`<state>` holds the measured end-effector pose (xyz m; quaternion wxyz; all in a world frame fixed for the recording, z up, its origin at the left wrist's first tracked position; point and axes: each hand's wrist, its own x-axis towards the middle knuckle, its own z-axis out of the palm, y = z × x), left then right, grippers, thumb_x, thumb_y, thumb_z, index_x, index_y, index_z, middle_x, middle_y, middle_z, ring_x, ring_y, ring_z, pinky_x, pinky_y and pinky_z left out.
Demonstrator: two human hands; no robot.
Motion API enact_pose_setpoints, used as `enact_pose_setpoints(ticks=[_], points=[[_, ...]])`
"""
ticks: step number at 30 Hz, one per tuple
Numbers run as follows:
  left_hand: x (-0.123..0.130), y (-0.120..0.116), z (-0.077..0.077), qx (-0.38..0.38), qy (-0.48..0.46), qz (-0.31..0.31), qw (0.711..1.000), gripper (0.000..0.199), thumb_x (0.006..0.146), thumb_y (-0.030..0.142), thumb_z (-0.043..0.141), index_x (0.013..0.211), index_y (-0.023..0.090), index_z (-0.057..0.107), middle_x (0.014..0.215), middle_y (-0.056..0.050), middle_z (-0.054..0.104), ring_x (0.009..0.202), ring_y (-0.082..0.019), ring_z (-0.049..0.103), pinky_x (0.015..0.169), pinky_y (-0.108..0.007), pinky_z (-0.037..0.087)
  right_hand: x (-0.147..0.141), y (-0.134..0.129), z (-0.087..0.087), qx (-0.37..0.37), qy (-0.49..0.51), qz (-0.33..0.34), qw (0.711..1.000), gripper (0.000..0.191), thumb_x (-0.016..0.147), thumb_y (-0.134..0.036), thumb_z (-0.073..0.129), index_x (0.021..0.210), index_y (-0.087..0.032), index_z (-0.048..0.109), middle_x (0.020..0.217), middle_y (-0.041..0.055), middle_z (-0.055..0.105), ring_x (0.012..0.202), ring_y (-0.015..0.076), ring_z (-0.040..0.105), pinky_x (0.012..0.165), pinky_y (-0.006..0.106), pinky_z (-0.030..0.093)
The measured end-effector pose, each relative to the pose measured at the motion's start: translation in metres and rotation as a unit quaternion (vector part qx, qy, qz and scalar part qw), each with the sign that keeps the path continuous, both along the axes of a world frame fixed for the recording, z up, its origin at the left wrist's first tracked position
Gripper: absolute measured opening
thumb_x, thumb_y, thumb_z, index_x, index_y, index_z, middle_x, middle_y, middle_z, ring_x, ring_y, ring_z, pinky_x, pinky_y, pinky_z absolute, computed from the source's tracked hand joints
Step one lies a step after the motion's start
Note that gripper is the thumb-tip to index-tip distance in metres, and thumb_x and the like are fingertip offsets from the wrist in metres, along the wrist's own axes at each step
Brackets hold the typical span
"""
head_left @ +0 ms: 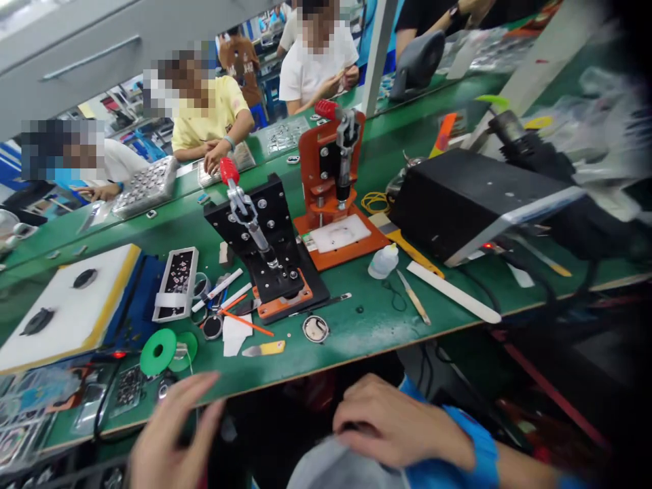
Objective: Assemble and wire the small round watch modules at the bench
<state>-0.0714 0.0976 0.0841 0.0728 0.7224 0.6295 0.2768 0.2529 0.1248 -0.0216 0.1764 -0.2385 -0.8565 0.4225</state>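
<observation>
- The left hand [170, 438] is raised just off the near edge of the green tabletop [367, 343], its fingers [201, 397] spread apart, with nothing held in them.
- The right hand [392, 424] is curved over a grey rounded object [341, 468], which is cut off by the bottom of the view. Its fingers [367, 407] are laid close together on top, but whether they are clamped on it cannot be told.
- A green tape reel [157, 352] is placed just beyond the left fingers.
- A round metal tin [316, 329] is seen beyond the right fingers.
- A black press with a red-handled toggle clamp [259, 238] is mounted between both sets of fingers and an orange press [331, 176].
- A black metal-cased unit [483, 204] is set farther off, beyond the right fingers.
- A co-worker's hand [216, 156] is seen well beyond the fingers, across the tabletop.
</observation>
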Motion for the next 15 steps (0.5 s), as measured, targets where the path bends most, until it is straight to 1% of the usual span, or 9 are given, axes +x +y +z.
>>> enact_pose_setpoints(ticks=[1,3,5,7,8,10,12,14,15], points=[[0.022,0.002,-0.004,0.003,0.001,-0.037,0.999,0.027,0.097,0.038,0.069,0.122,0.031,0.072,0.12,-0.006,0.074,0.105,-0.026,0.072,0.092,-0.039,0.061,0.01,0.003,0.01,0.027,0.038,-0.039,0.998,0.028,0.103,-0.035,0.051,0.1,-0.023,0.075,0.077,0.0008,0.074,0.071,0.0158,0.069,0.068,0.029,0.044],[0.068,0.017,-0.02,-0.004,-0.003,-0.101,0.995,0.033,0.093,0.034,0.073,0.126,0.032,0.071,0.123,-0.007,0.074,0.11,-0.028,0.071,0.097,-0.04,0.059,0.03,0.012,0.025,0.089,0.093,-0.103,0.986,0.024,0.105,-0.029,0.05,0.105,-0.023,0.073,0.081,0.0009,0.074,0.072,0.0152,0.069,0.067,0.028,0.045],[0.105,0.039,-0.037,-0.016,-0.006,-0.111,0.994,0.039,0.09,0.036,0.078,0.127,0.029,0.07,0.122,-0.01,0.074,0.112,-0.031,0.07,0.099,-0.043,0.056,0.047,0.02,0.033,0.14,0.12,-0.18,0.966,0.02,0.106,-0.025,0.052,0.11,-0.023,0.071,0.082,0.0005,0.074,0.071,0.0142,0.068,0.065,0.027,0.045],[0.128,0.055,-0.049,-0.025,-0.01,-0.096,0.995,0.034,0.09,0.038,0.078,0.122,0.028,0.072,0.119,-0.011,0.074,0.111,-0.033,0.069,0.098,-0.045,0.055,0.059,0.027,0.035,0.166,0.132,-0.244,0.946,0.016,0.106,-0.023,0.054,0.111,-0.022,0.07,0.082,0.0,0.074,0.07,0.013,0.067,0.064,0.025,0.046],[0.134,0.059,-0.051,-0.033,-0.018,-0.088,0.995,0.029,0.091,0.037,0.077,0.118,0.027,0.074,0.116,-0.011,0.075,0.11,-0.033,0.069,0.098,-0.045,0.054,0.064,0.03,0.034,0.17,0.134,-0.261,0.941,0.015,0.106,-0.023,0.055,0.11,-0.022,0.069,0.083,-0.0002,0.073,0.07,0.0125,0.068,0.065,0.024,0.047],[0.136,0.062,-0.05,-0.059,-0.056,-0.078,0.994,0.018,0.093,0.036,0.073,0.109,0.027,0.076,0.112,-0.011,0.076,0.107,-0.031,0.069,0.099,-0.043,0.053,0.069,0.036,0.033,0.171,0.127,-0.266,0.94,0.015,0.107,-0.024,0.054,0.11,-0.022,0.069,0.086,-0.0008,0.074,0.073,0.0123,0.07,0.068,0.024,0.049],[0.13,0.063,-0.043,-0.09,-0.133,-0.039,0.986,0.014,0.094,0.038,0.072,0.097,0.026,0.078,0.104,-0.009,0.077,0.101,-0.029,0.07,0.096,-0.04,0.053,0.071,0.043,0.032,0.178,0.1,-0.259,0.944,0.017,0.109,-0.028,0.053,0.11,-0.023,0.069,0.089,-0.0016,0.075,0.077,0.0132,0.071,0.069,0.026,0.05],[0.123,0.064,-0.037,-0.133,-0.25,0.035,0.958,0.025,0.092,0.048,0.074,0.086,0.023,0.077,0.091,-0.007,0.075,0.09,-0.026,0.07,0.087,-0.036,0.056,0.071,0.051,0.032,0.204,0.064,-0.267,0.94,0.02,0.109,-0.032,0.051,0.111,-0.024,0.07,0.091,-0.0019,0.076,0.079,0.0147,0.072,0.069,0.028,0.05],[0.119,0.065,-0.034,-0.158,-0.32,0.073,0.931,0.033,0.09,0.053,0.075,0.083,0.021,0.076,0.086,-0.006,0.074,0.085,-0.024,0.069,0.082,-0.034,0.058,0.071,0.055,0.032,0.225,0.047,-0.277,0.933,0.022,0.11,-0.034,0.05,0.111,-0.024,0.07,0.093,-0.0015,0.076,0.08,0.0157,0.073,0.069,0.03,0.05]])
